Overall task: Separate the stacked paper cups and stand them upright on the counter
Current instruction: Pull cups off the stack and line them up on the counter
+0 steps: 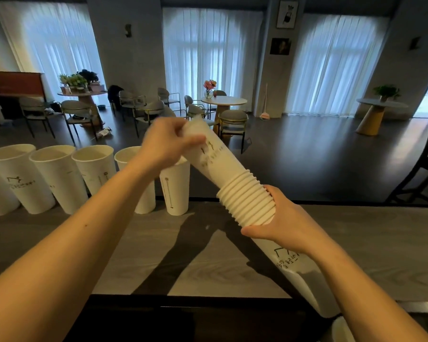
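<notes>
Right hand (279, 218) wraps the cup stack (245, 201) at its rims; left hand (168, 144) pinches the end cup (208, 154).
Light, thin-walled, crushable: grip gently near the base.

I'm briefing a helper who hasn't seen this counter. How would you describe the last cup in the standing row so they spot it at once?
Start at the grey counter and follow the row of white paper cups along its far edge. The last cup is the rightmost, just below the left hand. Unlike its neighbours, it shows a thin vertical line on its side and has bare counter to its right.
</notes>
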{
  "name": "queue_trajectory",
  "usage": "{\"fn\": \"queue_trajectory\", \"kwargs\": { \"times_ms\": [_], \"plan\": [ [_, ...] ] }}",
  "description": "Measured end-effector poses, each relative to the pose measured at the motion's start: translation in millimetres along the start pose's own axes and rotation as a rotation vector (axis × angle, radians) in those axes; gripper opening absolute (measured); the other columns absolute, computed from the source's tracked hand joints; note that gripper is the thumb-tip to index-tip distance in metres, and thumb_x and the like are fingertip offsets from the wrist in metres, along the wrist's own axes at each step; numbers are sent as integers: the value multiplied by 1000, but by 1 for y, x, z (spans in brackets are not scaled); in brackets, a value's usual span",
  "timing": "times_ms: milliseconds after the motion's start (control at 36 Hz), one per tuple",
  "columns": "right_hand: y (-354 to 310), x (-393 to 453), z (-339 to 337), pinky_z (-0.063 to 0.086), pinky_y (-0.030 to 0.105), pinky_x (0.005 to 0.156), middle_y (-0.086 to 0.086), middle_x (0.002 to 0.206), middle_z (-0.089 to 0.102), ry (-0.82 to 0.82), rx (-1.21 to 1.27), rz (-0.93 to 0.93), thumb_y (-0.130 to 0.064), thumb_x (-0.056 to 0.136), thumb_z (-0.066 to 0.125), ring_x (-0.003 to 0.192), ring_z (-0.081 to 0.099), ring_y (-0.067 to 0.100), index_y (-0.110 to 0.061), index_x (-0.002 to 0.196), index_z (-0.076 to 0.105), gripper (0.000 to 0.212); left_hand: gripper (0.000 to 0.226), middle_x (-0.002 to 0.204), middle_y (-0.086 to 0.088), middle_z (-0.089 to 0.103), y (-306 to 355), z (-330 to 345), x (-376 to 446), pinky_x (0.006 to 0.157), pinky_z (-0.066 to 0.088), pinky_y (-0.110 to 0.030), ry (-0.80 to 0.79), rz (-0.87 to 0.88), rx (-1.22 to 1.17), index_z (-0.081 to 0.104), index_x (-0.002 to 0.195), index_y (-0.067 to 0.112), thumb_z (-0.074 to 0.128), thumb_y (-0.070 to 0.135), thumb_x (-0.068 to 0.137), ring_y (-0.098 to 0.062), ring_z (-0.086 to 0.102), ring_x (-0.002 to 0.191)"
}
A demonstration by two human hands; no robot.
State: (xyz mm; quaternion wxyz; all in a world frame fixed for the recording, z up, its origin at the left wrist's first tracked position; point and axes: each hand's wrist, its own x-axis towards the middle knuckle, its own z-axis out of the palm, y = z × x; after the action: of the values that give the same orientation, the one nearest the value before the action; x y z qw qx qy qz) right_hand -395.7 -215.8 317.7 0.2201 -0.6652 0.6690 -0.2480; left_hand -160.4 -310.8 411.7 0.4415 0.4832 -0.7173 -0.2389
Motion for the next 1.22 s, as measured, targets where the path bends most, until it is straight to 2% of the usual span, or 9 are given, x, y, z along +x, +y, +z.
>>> {"fn": "queue_trajectory", "kwargs": {
  "times_ms": [83, 194, 306, 611, 750, 833, 917, 1000, 1222],
  "plan": [
    [14, -4, -11, 47, 28, 81, -14, 117, 51, 13, -24, 76, -51, 66, 88, 104, 52, 9, -35, 150, 26, 106, 22, 98, 1, 63, 11, 0, 7, 75, 53, -30, 118, 159, 156, 60, 99, 21, 72, 31, 84, -15, 61, 88],
    [27, -9, -19, 52, 30, 77, -9, 118, 53, 56, -46, 141, -56, 64, 87, 103, 55, 13, -35, 147, 28, 104, 19, 91, 1, 59, 2, 40, 4, 65, 45, -29, -57, 253, 492, 56, 93, 21, 72, 27, 85, -20, 61, 83],
    [31, -10, -22, 52, 28, 72, -11, 115, 54, 64, -52, 136, -59, 62, 87, 99, 56, 10, -37, 143, 29, 102, 25, 101, -6, 67, -22, 69, -6, 70, 56, -37, -199, 292, 711, 64, 105, 15, 73, 25, 84, -24, 66, 90],
    [42, -7, -31, 48, 25, 71, -15, 116, 54, 40, 2, 45, -54, 66, 87, 99, 55, 5, -38, 146, 27, 101, 41, 119, -10, 67, -40, 89, 8, 78, 57, -42, -129, 339, 862, 58, 124, 16, 70, 27, 86, -29, 64, 105],
    [45, -6, -32, 53, 29, 78, -13, 119, 54, 58, 10, 35, -55, 65, 87, 102, 56, 8, -39, 146, 27, 102, 61, 124, -4, 65, -27, 83, 9, 91, 52, -40, -72, 299, 721, 49, 136, 17, 73, 35, 83, -24, 59, 113],
    [46, -7, -31, 54, 31, 79, -17, 116, 53, 71, 26, 4, -57, 64, 86, 100, 56, 7, -41, 145, 28, 101, 41, 114, 8, 65, 0, 86, -7, 91, 50, -32, 53, 300, 400, 54, 129, 19, 59, 38, 93, -12, 60, 108],
    [46, -9, -31, 52, 27, 77, -21, 112, 54, 81, 47, -37, -56, 65, 87, 97, 56, 2, -41, 144, 29, 100, 40, 112, 8, 67, 30, 93, -27, 93, 50, -29, -316, 51, 16, 58, 126, 18, 38, 43, 102, -8, 63, 104],
    [45, -12, -33, 51, 26, 77, -22, 110, 52, 90, 40, -62, -55, 65, 87, 95, 53, -2, -42, 144, 28, 100, 40, 110, 4, 68, 39, 96, -37, 100, 46, -35, -589, -94, -51, 67, 115, 22, 37, 45, 102, -12, 62, 104],
    [59, -15, -40, 57, 40, 87, -16, 124, 49, 97, -72, -73, -61, 58, 86, 108, 53, 8, -48, 145, 19, 110, 20, 101, 2, 70, 47, 97, -33, 88, 52, -34, -490, -118, -57, 71, 106, 18, 68, 27, 88, -13, 64, 97]
  ]
}}
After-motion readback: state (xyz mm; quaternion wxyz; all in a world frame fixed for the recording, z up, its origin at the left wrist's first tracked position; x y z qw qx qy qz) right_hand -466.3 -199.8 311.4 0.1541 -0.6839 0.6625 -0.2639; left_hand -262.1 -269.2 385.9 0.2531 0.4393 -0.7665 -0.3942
